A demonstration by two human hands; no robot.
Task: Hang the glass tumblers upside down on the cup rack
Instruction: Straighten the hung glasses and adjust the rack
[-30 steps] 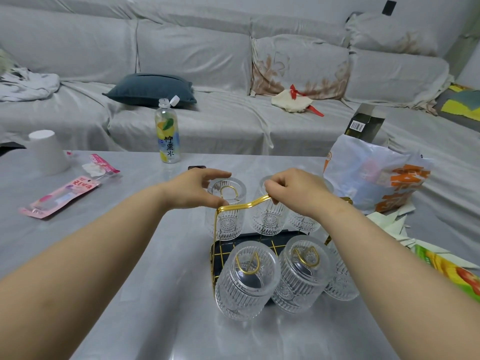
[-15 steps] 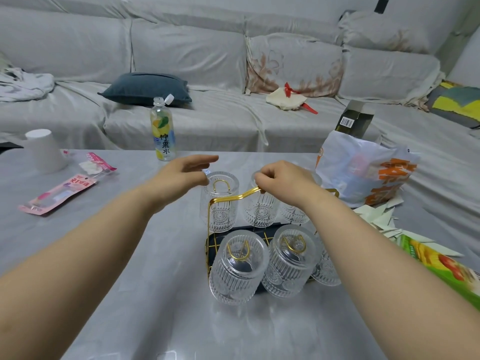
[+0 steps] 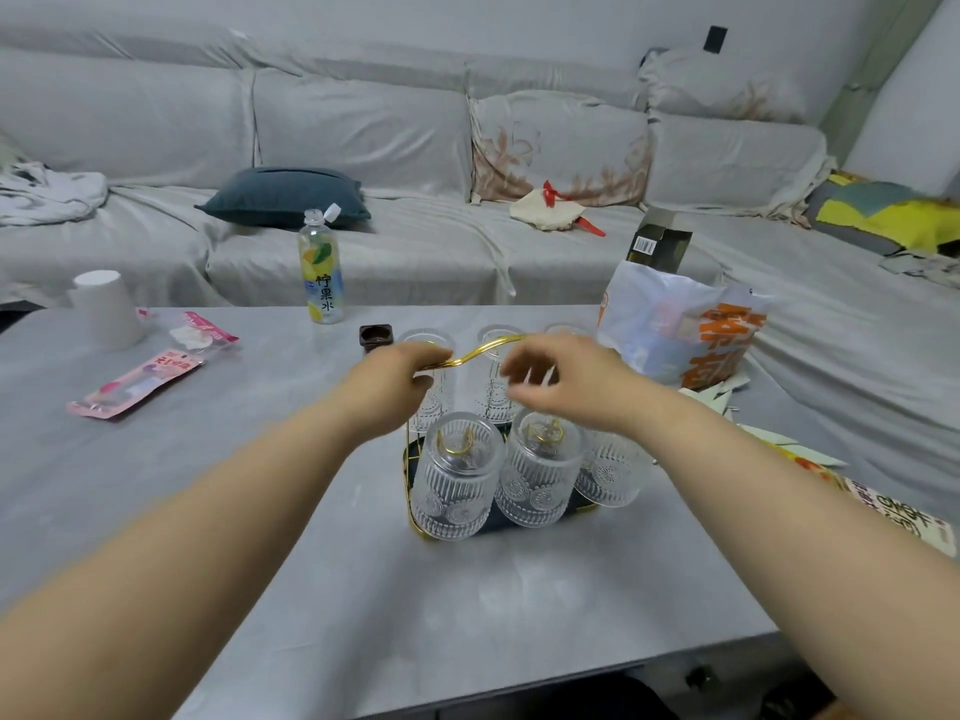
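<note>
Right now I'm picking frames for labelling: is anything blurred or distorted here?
Head view: the right hand is motion-smeared at the fingers, the left hand less so; the glass tumblers stay sharp; wide-angle bending curves the sofa and table edges.

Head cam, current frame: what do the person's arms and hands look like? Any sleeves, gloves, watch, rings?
Both forearms are bare over all that shows, from the bottom corners of the picture up to the hands; no sleeve edge is in view. The left hand and right hand wear no gloves. No watch, bracelet or band shows at either wrist. No rings are visible, though the right hand's fingers are motion-blurred, so small details there are uncertain.
</note>
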